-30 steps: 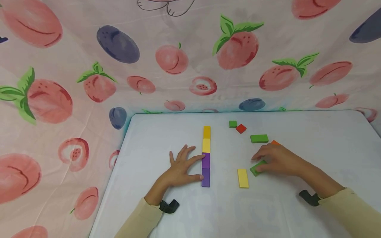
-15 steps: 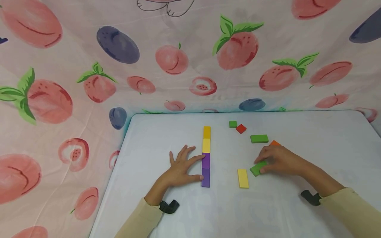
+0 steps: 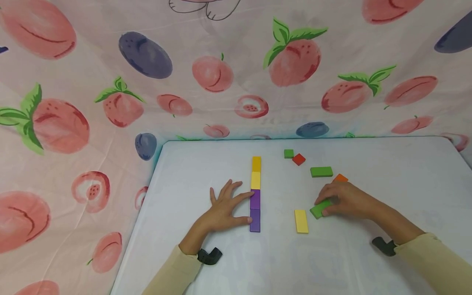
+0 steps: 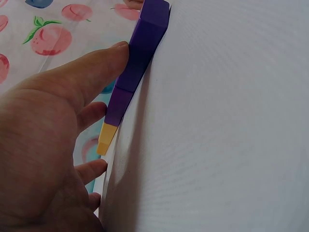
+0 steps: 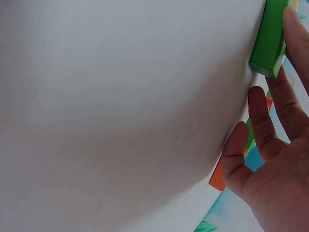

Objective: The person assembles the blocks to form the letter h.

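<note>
Two purple blocks, a nearer one (image 3: 255,223) and a farther one (image 3: 255,200), line up end to end with a yellow block (image 3: 255,180) and a deeper yellow block (image 3: 256,164) beyond. My left hand (image 3: 220,214) lies left of this row, fingers spread. Its thumb touches the nearer purple block's side and its index fingertip reaches the farther one. On the right, my right hand (image 3: 348,200) pinches a green rectangular block (image 3: 319,209) between thumb and fingers, and the block lies slanted. In the right wrist view the thumb rests along the green block (image 5: 269,41).
A yellow block (image 3: 301,221) lies between the row and my right hand. Farther back are a green block (image 3: 321,172), a small green block (image 3: 289,154), a red block (image 3: 299,159) and a partly hidden orange block (image 3: 340,178). Fruit-printed cloth (image 3: 221,37) borders the white table (image 3: 206,164).
My right hand has shifted slightly to the right and its fingers have closed in on the green block. More of the orange block shows. The left hand and the row stay put.
</note>
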Tool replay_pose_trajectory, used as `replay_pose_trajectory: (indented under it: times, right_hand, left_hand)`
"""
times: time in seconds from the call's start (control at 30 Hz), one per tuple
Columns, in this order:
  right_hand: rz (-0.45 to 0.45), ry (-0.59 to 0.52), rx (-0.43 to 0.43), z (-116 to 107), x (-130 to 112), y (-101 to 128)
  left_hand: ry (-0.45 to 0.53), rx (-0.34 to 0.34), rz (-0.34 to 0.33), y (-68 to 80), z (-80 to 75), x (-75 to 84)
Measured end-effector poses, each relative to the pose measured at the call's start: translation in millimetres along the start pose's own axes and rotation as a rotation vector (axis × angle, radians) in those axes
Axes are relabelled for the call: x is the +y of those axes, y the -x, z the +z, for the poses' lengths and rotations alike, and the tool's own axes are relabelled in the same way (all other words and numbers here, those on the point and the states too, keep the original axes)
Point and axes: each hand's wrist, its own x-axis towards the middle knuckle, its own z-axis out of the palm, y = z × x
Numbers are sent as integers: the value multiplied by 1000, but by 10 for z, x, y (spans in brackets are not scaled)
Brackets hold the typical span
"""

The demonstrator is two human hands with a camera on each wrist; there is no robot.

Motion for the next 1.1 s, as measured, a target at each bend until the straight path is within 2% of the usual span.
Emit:
replay_pose_trajectory:
  times: [0.43, 0.57, 0.87, 1.1]
  right_hand:
    - [30, -105, -40, -5, -28, -16]
    - [41, -108, -37, -9, -38, -11]
    - [-28, -134, 49, 28, -62, -25]
    - [4, -189, 108, 63, -78, -47]
  left_hand:
    - [-1, 5, 8, -2, 6, -4]
    - [3, 4, 7, 5, 3, 2]
    - [-2, 10, 5, 10, 1, 3]
    - [3, 5, 4, 5, 4, 4]
